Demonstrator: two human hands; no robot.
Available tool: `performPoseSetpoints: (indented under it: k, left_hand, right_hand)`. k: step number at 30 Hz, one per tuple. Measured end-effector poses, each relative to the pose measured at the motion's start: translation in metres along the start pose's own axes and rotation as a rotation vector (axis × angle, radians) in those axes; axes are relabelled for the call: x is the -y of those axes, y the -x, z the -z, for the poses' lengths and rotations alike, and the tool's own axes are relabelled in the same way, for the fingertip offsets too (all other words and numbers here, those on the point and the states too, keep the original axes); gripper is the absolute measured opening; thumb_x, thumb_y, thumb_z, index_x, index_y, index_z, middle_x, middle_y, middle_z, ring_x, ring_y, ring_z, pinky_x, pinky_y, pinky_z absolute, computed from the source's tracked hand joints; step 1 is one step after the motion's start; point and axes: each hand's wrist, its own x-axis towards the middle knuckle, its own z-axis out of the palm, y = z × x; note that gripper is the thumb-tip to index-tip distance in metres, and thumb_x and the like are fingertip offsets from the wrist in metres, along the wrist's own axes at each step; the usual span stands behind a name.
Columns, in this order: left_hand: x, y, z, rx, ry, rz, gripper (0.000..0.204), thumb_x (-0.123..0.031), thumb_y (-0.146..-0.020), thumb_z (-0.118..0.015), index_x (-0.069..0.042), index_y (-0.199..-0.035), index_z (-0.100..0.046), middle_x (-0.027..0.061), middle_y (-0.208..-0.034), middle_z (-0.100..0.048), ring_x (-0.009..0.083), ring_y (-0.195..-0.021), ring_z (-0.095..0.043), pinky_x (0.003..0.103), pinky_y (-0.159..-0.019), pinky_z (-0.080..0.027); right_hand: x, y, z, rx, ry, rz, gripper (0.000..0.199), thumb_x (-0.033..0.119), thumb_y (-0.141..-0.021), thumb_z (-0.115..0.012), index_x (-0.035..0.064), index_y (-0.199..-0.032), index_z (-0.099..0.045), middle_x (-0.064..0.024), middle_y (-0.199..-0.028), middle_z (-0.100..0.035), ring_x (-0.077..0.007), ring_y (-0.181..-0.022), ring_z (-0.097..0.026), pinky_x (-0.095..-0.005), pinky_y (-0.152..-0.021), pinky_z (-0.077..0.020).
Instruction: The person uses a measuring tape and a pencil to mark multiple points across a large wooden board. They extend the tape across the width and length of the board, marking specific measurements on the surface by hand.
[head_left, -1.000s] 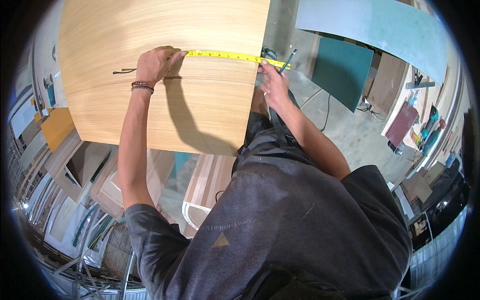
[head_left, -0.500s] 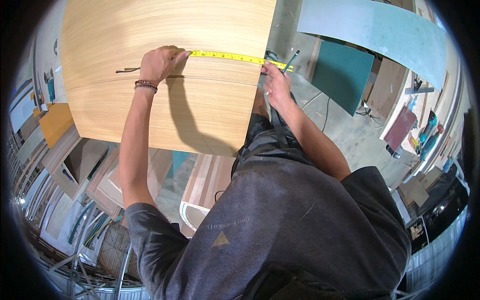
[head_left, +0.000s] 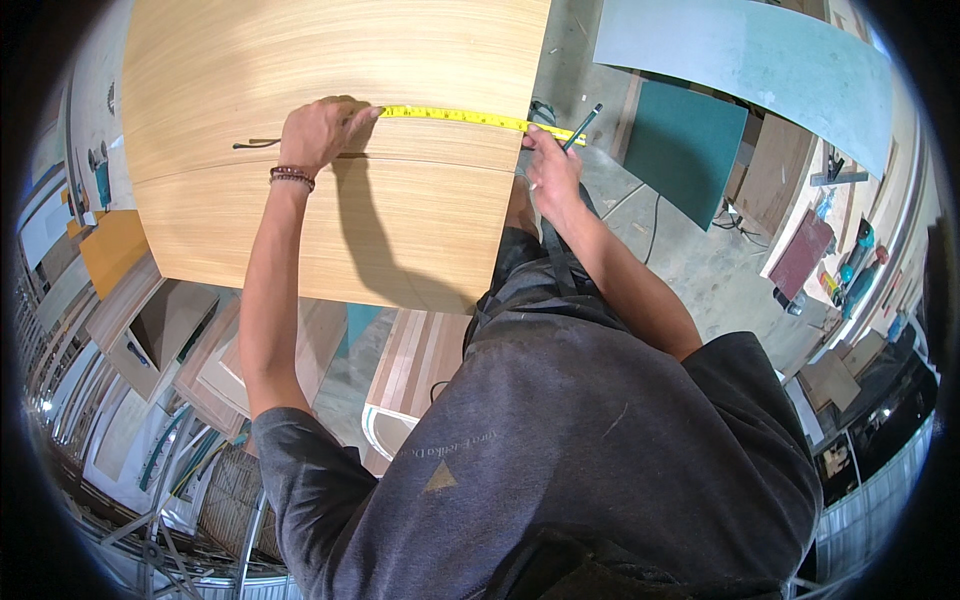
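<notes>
A light wood-grain panel (head_left: 420,220) lies in front of me, with a thin straight line running across it. Stretched over it, left to right, is the yellow blade of a tape measure (head_left: 455,116), its end passing beyond the panel's right edge. My left hand (head_left: 318,138) is closed at the blade's left end; the tape's case is hidden by the fingers. A thin dark strap (head_left: 257,144) sticks out left of that hand. At the right edge, my right hand (head_left: 553,170) pinches the blade and also holds a dark pencil (head_left: 583,127), which points up and right.
A dark green board (head_left: 685,145) and a pale blue-grey sheet (head_left: 760,75) stand to the right. Beyond them are power tools (head_left: 860,265) on a bench. Wooden cabinet pieces (head_left: 165,330) crowd the lower left, and a striped wood piece (head_left: 415,360) sits below the panel.
The pencil in my right hand has tilted slightly to the right. Both hands and the tape stay almost where they were.
</notes>
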Motion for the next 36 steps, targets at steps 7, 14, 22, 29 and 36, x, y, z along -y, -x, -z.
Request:
performPoseSetpoints:
  k: [7,14,22,29,36]
  left_hand:
    - [0.004,0.005,-0.009,-0.078,-0.017,-0.044,0.057,-0.062,-0.094,-0.046,-0.015,-0.086,-0.077,0.0047,-0.069,-0.068,0.0195,-0.057,-0.064,0.033,-0.051,-0.052]
    - [0.000,0.004,-0.003,-0.008,0.018,-0.003,0.052,-0.057,-0.096,-0.049,-0.012,-0.089,-0.074,0.0071,-0.075,-0.069,0.0255,-0.066,-0.066,0.037,-0.056,-0.053]
    - [0.012,0.009,-0.026,-0.155,0.095,-0.051,0.057,-0.065,-0.094,-0.044,-0.019,-0.094,-0.078,0.0053,-0.075,-0.070,0.0223,-0.066,-0.068,0.036,-0.059,-0.056]
    - [0.037,0.017,-0.010,-0.049,0.007,0.000,0.060,-0.072,-0.090,-0.042,-0.024,-0.101,-0.077,0.0035,-0.078,-0.070,0.0183,-0.070,-0.068,0.035,-0.063,-0.057]
    - [0.138,0.040,0.001,-0.059,-0.040,0.199,0.066,-0.075,-0.085,-0.043,-0.021,-0.099,-0.077,0.0074,-0.083,-0.070,0.0245,-0.078,-0.068,0.040,-0.068,-0.057]
  right_hand:
    - [-0.002,0.001,-0.002,-0.019,-0.017,0.011,0.018,0.017,-0.085,-0.075,0.0050,-0.084,-0.062,0.0051,-0.064,-0.051,-0.0022,-0.043,-0.032,-0.0216,-0.037,-0.0215]
    - [-0.005,-0.002,0.001,-0.009,-0.021,0.030,0.017,0.015,-0.086,-0.075,0.0052,-0.086,-0.061,0.0025,-0.073,-0.056,-0.0024,-0.045,-0.033,-0.0203,-0.037,-0.0221]
    - [-0.009,-0.004,0.002,-0.074,0.026,0.036,0.014,0.016,-0.084,-0.075,0.0087,-0.085,-0.063,0.0010,-0.071,-0.061,-0.0041,-0.046,-0.041,-0.0219,-0.040,-0.0277]
    - [-0.013,-0.003,-0.009,-0.105,0.011,0.094,0.011,0.013,-0.089,-0.070,0.0082,-0.091,-0.060,0.0000,-0.078,-0.060,-0.0029,-0.045,-0.037,-0.0210,-0.036,-0.0248]
    - [-0.010,0.004,-0.012,-0.073,0.024,0.121,0.013,0.013,-0.089,-0.071,0.0069,-0.095,-0.060,-0.0002,-0.079,-0.059,-0.0021,-0.048,-0.039,-0.0194,-0.038,-0.0265]
